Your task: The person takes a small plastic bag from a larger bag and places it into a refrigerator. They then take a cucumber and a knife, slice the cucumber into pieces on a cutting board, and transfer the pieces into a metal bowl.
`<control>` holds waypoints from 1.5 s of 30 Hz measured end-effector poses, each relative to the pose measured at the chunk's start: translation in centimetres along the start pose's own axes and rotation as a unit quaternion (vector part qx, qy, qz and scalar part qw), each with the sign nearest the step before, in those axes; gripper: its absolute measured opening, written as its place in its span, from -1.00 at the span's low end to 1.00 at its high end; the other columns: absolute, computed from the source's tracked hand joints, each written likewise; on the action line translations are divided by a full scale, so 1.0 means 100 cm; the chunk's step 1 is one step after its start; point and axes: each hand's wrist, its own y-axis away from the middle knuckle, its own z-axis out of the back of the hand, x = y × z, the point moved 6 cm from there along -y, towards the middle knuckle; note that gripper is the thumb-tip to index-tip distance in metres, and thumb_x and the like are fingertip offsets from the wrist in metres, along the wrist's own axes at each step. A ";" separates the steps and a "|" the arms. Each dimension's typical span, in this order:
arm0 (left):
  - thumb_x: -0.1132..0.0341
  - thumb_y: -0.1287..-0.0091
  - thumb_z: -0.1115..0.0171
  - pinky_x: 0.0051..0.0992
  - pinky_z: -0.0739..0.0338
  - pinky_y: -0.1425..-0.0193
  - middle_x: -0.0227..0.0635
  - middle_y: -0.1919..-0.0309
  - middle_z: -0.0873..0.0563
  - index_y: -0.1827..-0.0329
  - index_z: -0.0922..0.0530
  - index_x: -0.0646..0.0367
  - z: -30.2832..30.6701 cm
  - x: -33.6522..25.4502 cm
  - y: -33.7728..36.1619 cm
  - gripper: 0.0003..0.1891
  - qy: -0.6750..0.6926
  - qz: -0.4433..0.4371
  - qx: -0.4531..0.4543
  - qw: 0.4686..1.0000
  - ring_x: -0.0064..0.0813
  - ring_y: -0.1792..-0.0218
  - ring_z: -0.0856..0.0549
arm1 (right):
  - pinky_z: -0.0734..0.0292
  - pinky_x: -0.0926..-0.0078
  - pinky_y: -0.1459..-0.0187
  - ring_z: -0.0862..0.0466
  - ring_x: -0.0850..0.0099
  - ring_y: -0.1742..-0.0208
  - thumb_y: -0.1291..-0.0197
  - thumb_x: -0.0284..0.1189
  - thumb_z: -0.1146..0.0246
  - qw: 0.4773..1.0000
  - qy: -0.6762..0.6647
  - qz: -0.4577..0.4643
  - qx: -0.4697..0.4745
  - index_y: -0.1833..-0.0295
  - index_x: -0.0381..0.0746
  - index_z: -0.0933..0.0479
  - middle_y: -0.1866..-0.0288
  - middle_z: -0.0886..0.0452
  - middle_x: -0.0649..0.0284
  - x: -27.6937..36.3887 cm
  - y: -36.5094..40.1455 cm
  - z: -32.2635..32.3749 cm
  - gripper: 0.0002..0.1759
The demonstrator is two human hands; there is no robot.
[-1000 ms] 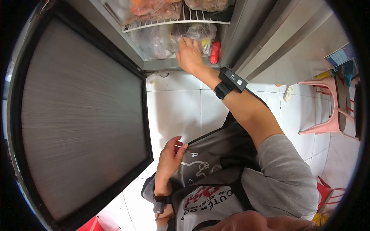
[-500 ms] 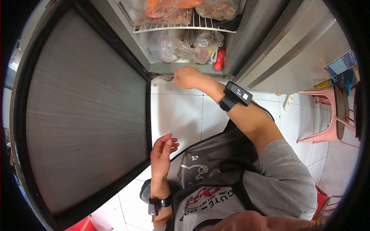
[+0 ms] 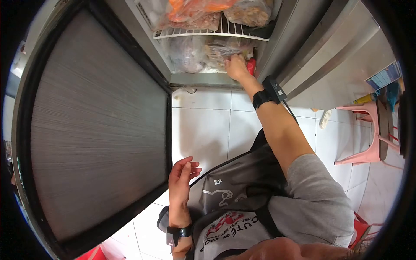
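My right hand (image 3: 237,68) is inside the lower compartment of the fridge, its fingers curled on a clear plastic bag (image 3: 218,50) of food. What is in the bag is hard to make out. Beside that hand, partly covered by it, is a red packet or can (image 3: 251,66). Another clear bag (image 3: 187,54) with pale contents lies to the left on the same level. My left hand (image 3: 182,174) hangs in the air in front of my apron (image 3: 234,182), holding nothing, with its fingers loosely bent and apart.
The grey fridge door (image 3: 99,130) with its black seal stands open at the left. A white wire shelf (image 3: 212,34) above my right hand carries several bags. White tiles (image 3: 201,125) cover the floor. A pink stool (image 3: 368,130) stands at the right.
My right hand has moved up and to the right, from the fridge's bottom front edge into the lower compartment, onto the plastic bag. My left hand has hardly moved.
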 end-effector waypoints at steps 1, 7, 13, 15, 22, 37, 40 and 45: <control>0.30 -0.51 -0.09 -0.47 -0.63 0.00 -0.18 0.14 -0.70 -0.16 -0.52 0.32 0.001 0.002 0.001 -0.70 0.000 0.001 0.001 1.000 -0.44 0.17 -0.72 | -0.40 0.02 -0.26 -0.58 -0.16 -0.11 -0.33 -0.26 -0.11 0.998 0.006 0.020 -0.054 0.10 -0.43 -0.62 0.01 -0.62 -0.23 -0.004 0.002 0.000 -0.60; 0.28 -0.50 -0.10 -0.42 -0.65 0.03 -0.15 0.15 -0.71 -0.14 -0.52 0.31 0.000 0.003 0.003 -0.71 0.009 0.007 0.010 1.000 -0.37 0.19 -0.73 | -0.37 0.01 -0.30 -0.45 -0.25 -0.24 -0.22 -0.36 -0.19 0.993 -0.041 -0.067 0.087 -0.09 -0.54 -0.45 -0.26 -0.34 -0.39 -0.004 -0.007 0.027 -0.53; 0.30 -0.50 -0.10 -0.43 -0.64 0.02 -0.18 0.16 -0.72 -0.14 -0.53 0.29 -0.010 -0.005 0.005 -0.71 0.014 -0.002 0.024 1.000 -0.40 0.19 -0.73 | -0.36 0.03 -0.32 -0.40 -0.27 -0.29 -0.11 -0.40 -0.19 0.946 -0.167 -0.234 -0.148 -0.28 -0.58 -0.24 -0.28 -0.34 -0.43 -0.015 -0.004 0.059 -0.32; 0.33 -0.52 -0.06 -0.50 -0.62 -0.01 -0.20 0.12 -0.70 -0.18 -0.51 0.30 -0.010 -0.002 0.003 -0.72 0.008 0.012 0.031 0.999 -0.46 0.16 -0.72 | -0.35 0.06 -0.32 -0.41 -0.28 -0.28 -0.10 -0.42 -0.18 0.954 -0.170 -0.182 -0.168 -0.30 -0.53 -0.24 -0.27 -0.39 -0.41 -0.017 -0.013 0.063 -0.33; 0.30 -0.51 -0.08 -0.46 -0.65 0.01 -0.19 0.12 -0.71 -0.16 -0.52 0.28 -0.012 0.008 -0.008 -0.71 -0.009 0.022 0.041 0.999 -0.40 0.15 -0.73 | -0.44 0.06 -0.24 -0.54 -0.19 -0.20 -0.17 -0.34 -0.18 0.967 -0.149 -0.208 0.016 -0.31 -0.44 -0.29 -0.14 -0.55 -0.29 -0.025 -0.027 0.047 -0.36; 0.26 -0.51 -0.09 -0.49 -0.62 0.00 -0.19 0.12 -0.70 -0.15 -0.52 0.27 -0.013 0.021 -0.012 -0.70 -0.034 0.048 0.033 0.998 -0.43 0.15 -0.72 | -0.50 0.13 -0.14 -0.62 -0.05 -0.15 -0.34 0.19 0.07 0.940 -0.165 -0.295 -0.040 -0.12 -0.43 -0.55 -0.06 -0.61 -0.26 -0.066 -0.054 0.017 -0.18; 0.25 -0.52 -0.09 -0.49 -0.61 -0.02 -0.20 0.12 -0.70 -0.16 -0.51 0.27 -0.019 0.025 -0.017 -0.69 -0.043 0.054 0.046 0.997 -0.44 0.15 -0.72 | -0.50 0.13 -0.13 -0.65 -0.05 -0.11 -0.38 0.13 0.07 0.935 -0.219 -0.279 -0.023 -0.08 -0.41 -0.57 -0.04 -0.63 -0.25 -0.062 -0.058 0.023 -0.25; 0.25 -0.53 -0.09 -0.55 -0.59 0.03 -0.26 0.12 -0.71 -0.17 -0.51 0.25 -0.022 0.029 -0.023 -0.70 -0.048 0.057 0.060 0.995 -0.52 0.19 -0.69 | -0.58 0.09 -0.04 -0.69 -0.03 -0.04 -0.37 -0.18 -0.02 0.955 -0.121 -0.255 -0.092 0.00 -0.34 -0.60 0.01 -0.67 -0.16 -0.054 -0.064 0.029 -0.54</control>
